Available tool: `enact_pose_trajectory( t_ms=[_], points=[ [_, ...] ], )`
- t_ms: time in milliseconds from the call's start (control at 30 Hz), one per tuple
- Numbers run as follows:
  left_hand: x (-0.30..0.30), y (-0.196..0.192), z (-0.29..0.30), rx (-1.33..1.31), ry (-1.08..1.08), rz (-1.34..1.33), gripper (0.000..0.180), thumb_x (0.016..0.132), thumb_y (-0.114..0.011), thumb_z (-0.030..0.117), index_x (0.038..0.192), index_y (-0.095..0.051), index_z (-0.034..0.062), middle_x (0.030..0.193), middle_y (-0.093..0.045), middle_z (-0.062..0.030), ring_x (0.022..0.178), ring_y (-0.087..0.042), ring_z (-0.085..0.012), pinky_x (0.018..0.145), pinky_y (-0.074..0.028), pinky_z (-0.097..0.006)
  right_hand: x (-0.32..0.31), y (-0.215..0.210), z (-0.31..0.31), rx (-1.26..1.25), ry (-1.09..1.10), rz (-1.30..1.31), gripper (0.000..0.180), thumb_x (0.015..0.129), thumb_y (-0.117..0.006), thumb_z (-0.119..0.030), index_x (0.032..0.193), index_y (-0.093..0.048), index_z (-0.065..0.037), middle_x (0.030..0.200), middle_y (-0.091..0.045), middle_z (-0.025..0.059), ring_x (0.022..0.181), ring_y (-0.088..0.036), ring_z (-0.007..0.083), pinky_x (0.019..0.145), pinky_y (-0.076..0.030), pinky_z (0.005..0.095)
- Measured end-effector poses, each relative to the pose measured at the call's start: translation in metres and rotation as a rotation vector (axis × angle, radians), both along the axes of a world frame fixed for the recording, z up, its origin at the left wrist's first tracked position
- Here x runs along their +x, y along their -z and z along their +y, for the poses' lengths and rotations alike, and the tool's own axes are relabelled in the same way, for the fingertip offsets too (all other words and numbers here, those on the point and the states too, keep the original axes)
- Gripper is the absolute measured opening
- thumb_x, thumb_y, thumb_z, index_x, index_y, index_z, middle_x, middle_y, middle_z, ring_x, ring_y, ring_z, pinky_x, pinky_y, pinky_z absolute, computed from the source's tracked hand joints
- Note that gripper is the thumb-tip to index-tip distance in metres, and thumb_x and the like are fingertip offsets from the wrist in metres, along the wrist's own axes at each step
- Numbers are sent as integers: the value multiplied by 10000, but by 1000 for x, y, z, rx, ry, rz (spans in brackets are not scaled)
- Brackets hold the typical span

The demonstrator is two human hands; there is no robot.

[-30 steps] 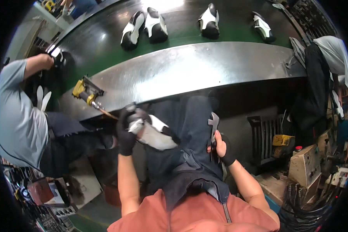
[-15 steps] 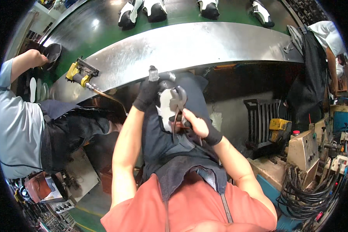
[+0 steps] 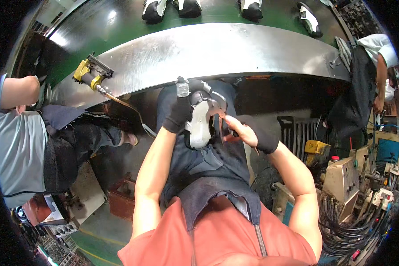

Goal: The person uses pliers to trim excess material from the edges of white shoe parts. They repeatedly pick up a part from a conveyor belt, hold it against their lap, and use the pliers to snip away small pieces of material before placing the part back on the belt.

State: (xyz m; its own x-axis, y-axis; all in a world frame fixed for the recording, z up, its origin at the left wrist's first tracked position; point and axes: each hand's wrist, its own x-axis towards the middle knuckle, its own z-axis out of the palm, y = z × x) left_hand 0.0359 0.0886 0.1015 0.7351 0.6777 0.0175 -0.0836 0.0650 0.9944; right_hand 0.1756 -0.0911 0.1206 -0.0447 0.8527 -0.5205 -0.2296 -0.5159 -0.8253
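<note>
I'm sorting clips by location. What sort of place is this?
Probably a shoe workshop: white and black shoes rest on the green surface, and a yellow hose-fed tool lies on the metal ledge.

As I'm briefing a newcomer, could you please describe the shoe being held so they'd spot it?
Below the curved metal ledge, find the dark trousers at mid-view. Over them, the gloved left hand holds a shoe with a pale middle and dark edges. Unlike the black-and-white shoes on the green surface beyond the ledge, it is in hand.
</note>
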Motion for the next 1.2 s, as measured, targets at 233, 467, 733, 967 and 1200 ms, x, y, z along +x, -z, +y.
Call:
enact_pose_trajectory(
  t_ms=[233, 467, 733, 967, 1200],
  points=[
    [-1, 13, 7, -397, 63, -94, 729, 934, -212, 619, 949, -622, 17, 929, -633, -79, 837, -594, -168, 813, -479, -289, -36, 51, 13, -120, 94, 983, 610, 975, -258, -496, 1257, -444, 12, 1033, -614, 269, 922, -633, 372, 842, -516, 409],
    [-4, 36, 6, 45, -102, 67, 297, 950, -448, 235, 922, -642, 12, 942, -642, -93, 892, -613, -179, 776, -490, -298, 40, -49, 54, -26, -488, -295, 515, 965, -400, -453, 956, -621, 12, 783, -631, 107, 764, -671, 194, 647, -551, 312],
    [-6, 12, 9, -127, 81, -80, 762, 917, -217, 641, 909, -631, 1, 942, -617, -86, 852, -593, -164, 805, -473, -285, -19, 28, 23, -101, -266, 741, 698, 961, -208, -549, 1255, -447, 37, 1037, -598, 321, 895, -640, 406, 822, -534, 432],
    [-3, -3, -4, -171, 48, 13, 455, 964, -367, 443, 1028, -583, 47, 983, -623, -52, 906, -593, -146, 784, -468, -272, 37, -72, 72, 97, -728, -683, 623, 969, -346, -489, 670, -619, -14, 584, -592, 72, 585, -602, 121, 578, -479, 270],
    [-2, 22, 0, 83, -23, -47, 376, 980, -344, 323, 997, -597, 45, 985, -624, -61, 923, -597, -164, 832, -461, -292, -4, -47, 11, -153, -215, 46, 493, 985, -317, -459, 1171, -545, -64, 735, -555, 23, 614, -515, 128, 574, -437, 272]
  ],
)
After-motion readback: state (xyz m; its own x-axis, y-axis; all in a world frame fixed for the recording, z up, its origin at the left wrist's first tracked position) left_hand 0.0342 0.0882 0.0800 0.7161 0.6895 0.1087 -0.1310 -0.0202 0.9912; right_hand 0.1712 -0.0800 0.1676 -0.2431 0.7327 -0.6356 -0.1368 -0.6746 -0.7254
